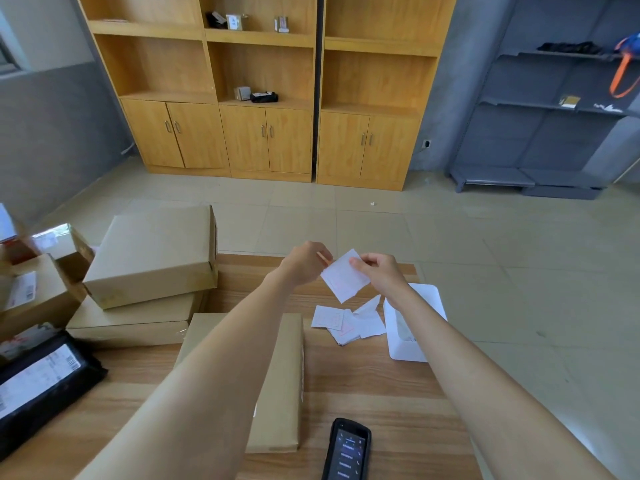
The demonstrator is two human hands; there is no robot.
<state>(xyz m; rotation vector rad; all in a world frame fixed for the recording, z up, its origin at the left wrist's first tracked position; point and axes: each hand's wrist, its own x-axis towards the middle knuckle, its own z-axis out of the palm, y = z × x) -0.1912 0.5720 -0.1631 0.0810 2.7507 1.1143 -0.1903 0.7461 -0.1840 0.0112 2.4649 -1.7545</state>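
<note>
I'm in a parcel-handling back office: taped cardboard boxes [152, 254] and a labelled black mailer [41, 382] left on my wooden desk [363, 386], handheld scanner [346, 452] near, mostly bare wooden cabinets [263, 84] far.

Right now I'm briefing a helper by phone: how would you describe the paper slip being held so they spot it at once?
At the far end of the wooden table, beyond the long cardboard box, the left hand and right hand pinch a white paper slip with faint red print. Unlike the loose slips lying below it, it is held in the air.
</note>
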